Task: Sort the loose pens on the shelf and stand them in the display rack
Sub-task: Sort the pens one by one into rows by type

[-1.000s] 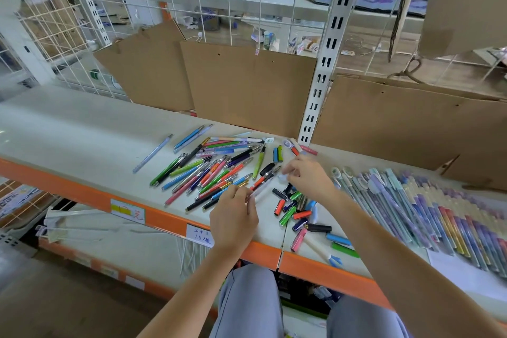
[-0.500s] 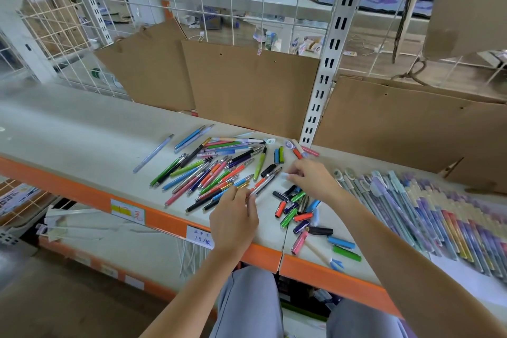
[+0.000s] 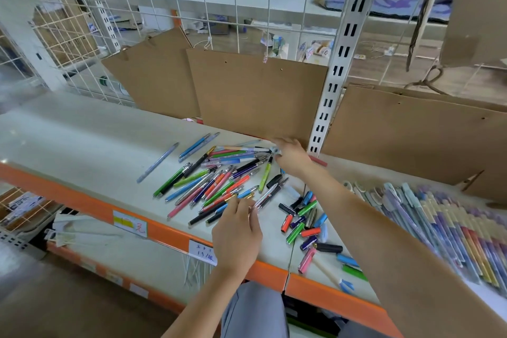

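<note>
Several loose coloured pens (image 3: pixel 219 181) lie in a fanned pile on the pale shelf (image 3: pixel 82 140). My left hand (image 3: pixel 236 230) is at the pile's near edge and pinches the end of a white and black pen (image 3: pixel 265 194) that points away from me. My right hand (image 3: pixel 291 156) reaches to the pile's far end, close to the cardboard. Its fingertips pinch a small pale blue cap (image 3: pixel 276 151) beside the tips of the farthest pens. No display rack can be made out.
Loose caps and short pen parts (image 3: pixel 304 222) are scattered right of the pile. Rows of pastel pens (image 3: pixel 452 228) lie at far right. Brown cardboard sheets (image 3: pixel 258 96) and a slotted steel upright (image 3: pixel 332 77) stand behind. The orange shelf lip (image 3: pixel 82 200) runs along the front.
My right hand has moved from the caps by the pile's right side up to the far end near the cardboard. My left hand stays at the near edge with its pen.
</note>
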